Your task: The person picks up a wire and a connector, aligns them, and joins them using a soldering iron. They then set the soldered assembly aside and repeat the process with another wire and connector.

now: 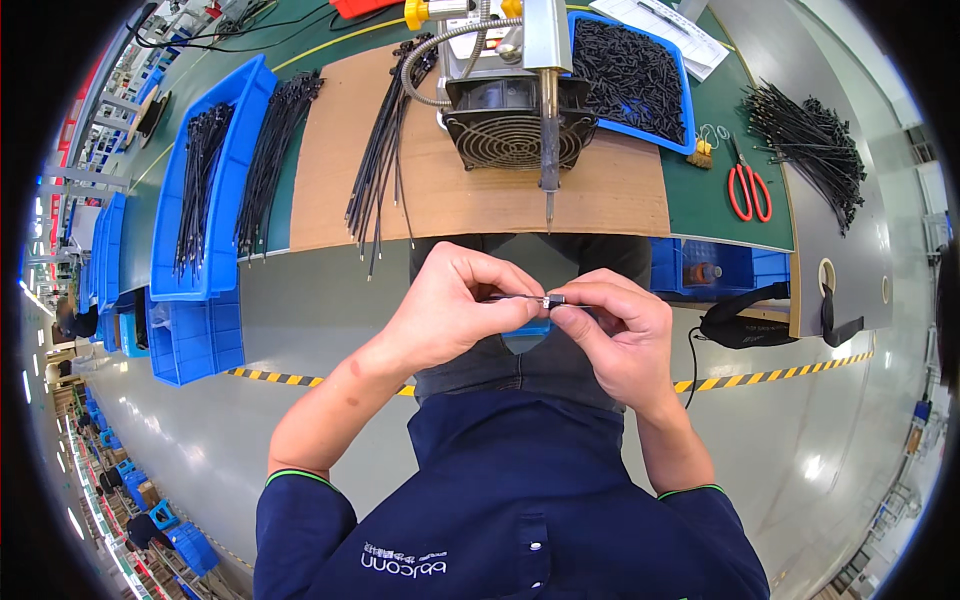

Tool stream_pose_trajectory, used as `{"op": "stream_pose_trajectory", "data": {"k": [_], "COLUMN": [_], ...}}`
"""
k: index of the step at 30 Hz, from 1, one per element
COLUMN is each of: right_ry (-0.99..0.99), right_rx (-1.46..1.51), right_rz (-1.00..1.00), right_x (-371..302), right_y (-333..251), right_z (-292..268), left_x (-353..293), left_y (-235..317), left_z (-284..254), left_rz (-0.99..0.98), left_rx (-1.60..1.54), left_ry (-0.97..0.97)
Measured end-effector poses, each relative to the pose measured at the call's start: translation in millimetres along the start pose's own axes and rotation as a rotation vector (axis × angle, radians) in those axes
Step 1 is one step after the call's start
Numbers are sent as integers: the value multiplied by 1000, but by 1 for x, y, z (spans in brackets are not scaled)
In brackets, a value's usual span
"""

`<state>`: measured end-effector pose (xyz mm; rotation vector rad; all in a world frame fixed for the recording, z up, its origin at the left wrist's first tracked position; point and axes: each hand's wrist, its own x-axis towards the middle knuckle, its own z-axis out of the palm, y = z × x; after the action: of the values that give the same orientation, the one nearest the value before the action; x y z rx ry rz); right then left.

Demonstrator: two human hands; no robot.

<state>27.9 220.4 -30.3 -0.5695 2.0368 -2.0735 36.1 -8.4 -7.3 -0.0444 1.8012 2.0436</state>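
Observation:
My left hand (450,300) pinches a thin black cable (512,296) between thumb and forefinger, in front of my body just below the table edge. A small bright metal end shows at the cable's tip. Opposite it, my right hand (625,325) pinches a small black sleeve-like piece (557,299) in its fingertips. Cable end and black piece meet between the two hands; whether one is inside the other I cannot tell. Above them, a soldering iron (549,140) hangs tip down beside a black fan (515,135).
Bundles of black cables (380,160) lie on the cardboard sheet (325,150), and more fill the left blue bin (262,85). A blue tray (690,125) holds many small black pieces. Red-handled scissors (748,190), a small brush (702,155) and another cable pile (810,150) are at right.

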Motion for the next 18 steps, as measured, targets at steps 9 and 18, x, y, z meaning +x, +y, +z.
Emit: {"op": "stream_pose_trajectory", "data": {"k": [9,18], "right_ry": [3,106], "right_rx": [-136,80], "right_rz": [-69,60], "right_x": [4,0], "right_y": [-1,6], "right_z": [-3,-18], "left_x": [4,11], "left_y": [3,8], "left_z": [-3,-1], "left_rz": [39,82], "left_rx": [5,134], "left_ry": [-20,79]}}
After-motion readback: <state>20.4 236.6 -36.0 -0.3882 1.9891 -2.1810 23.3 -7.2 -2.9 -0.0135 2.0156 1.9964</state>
